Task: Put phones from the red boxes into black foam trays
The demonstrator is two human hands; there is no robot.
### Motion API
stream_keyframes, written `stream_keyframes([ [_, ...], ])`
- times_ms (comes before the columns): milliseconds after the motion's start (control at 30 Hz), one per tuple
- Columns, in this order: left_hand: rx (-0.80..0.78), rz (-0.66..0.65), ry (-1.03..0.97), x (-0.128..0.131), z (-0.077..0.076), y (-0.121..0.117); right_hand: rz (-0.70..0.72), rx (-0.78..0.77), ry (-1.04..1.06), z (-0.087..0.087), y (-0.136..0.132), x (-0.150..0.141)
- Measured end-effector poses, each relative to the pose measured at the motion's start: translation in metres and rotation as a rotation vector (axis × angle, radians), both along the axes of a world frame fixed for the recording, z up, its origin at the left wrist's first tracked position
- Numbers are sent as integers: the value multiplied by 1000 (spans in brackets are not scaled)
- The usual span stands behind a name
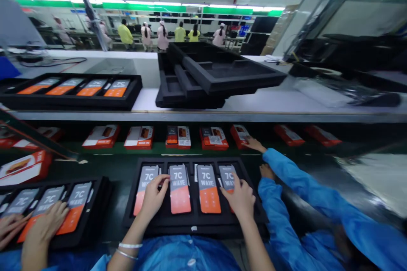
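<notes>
A black foam tray lies in front of me with several phones in slots, each under a grey and orange "7C WAVE" film. My left hand, with bracelets at the wrist, is curled over the leftmost phone, fingertips at its right edge beside the second phone. My right hand covers the lower part of the rightmost phone, thumb at its left edge, index finger stretched up along it. The third phone lies untouched between my hands.
A co-worker's blue sleeve reaches from the right to red phone boxes on the green belt. Another person's hands rest on a second phone tray at the left. Stacked empty black trays and a filled tray sit on the upper shelf.
</notes>
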State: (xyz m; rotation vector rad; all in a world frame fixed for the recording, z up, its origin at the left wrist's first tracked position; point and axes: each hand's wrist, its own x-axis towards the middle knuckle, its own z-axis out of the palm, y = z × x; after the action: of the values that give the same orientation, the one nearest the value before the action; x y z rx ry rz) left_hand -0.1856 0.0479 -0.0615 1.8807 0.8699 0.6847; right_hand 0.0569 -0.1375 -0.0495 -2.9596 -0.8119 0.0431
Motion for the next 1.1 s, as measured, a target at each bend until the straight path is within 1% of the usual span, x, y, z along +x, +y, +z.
stream_keyframes([
  [133,23,88,-36,-8,4,35,-4,0,-11,-11,1,10],
  [233,24,127,-12,-9,7,61,8,-8,-9,-13,3,12],
  [367,-20,89,-8,-5,12,86,15,-26,11,-11,3,18],
  [433,-62,57,-3,3,15,91,46,3,28,-9,1,24],
  [500,-167,-24,-17,19,18,84,85,54,67,-6,-3,29],
  [533,-252,-106,-31,31,19,75,93,88,95,-5,-5,31],
  [567,-358,-219,-48,46,20,61,91,128,123,-3,-7,32],
  [600,-480,-348,-63,62,21,43,80,173,152,0,-8,32],
  [667,-735,-586,-64,96,20,-2,43,271,199,5,-11,28],
  [700,-853,-653,-50,112,20,-25,28,320,225,8,-13,24],
  [733,-934,-682,-36,128,19,-47,21,367,256,10,-14,19],
  [767,-958,-677,-41,141,17,-67,23,411,290,13,-16,14],
  [800,-940,-641,-55,152,15,-82,38,454,322,16,-17,10],
  [833,-889,-587,-77,161,13,-94,70,491,354,19,-20,7],
  [900,-776,-466,-125,170,10,-103,143,562,439,23,-26,7],
  [933,-758,-418,-148,171,10,-101,161,597,506,23,-29,12],
  [967,-783,-386,-179,169,10,-96,159,627,581,22,-31,20],
  [1000,-843,-368,-220,165,11,-87,144,641,648,20,-33,31],
  [1033,-919,-354,-268,158,14,-75,128,630,681,16,-33,44],
  [1067,-995,-337,-322,148,18,-61,130,594,669,9,-31,59],
  [1100,-1055,-314,-374,136,22,-44,163,535,619,1,-28,73],
])
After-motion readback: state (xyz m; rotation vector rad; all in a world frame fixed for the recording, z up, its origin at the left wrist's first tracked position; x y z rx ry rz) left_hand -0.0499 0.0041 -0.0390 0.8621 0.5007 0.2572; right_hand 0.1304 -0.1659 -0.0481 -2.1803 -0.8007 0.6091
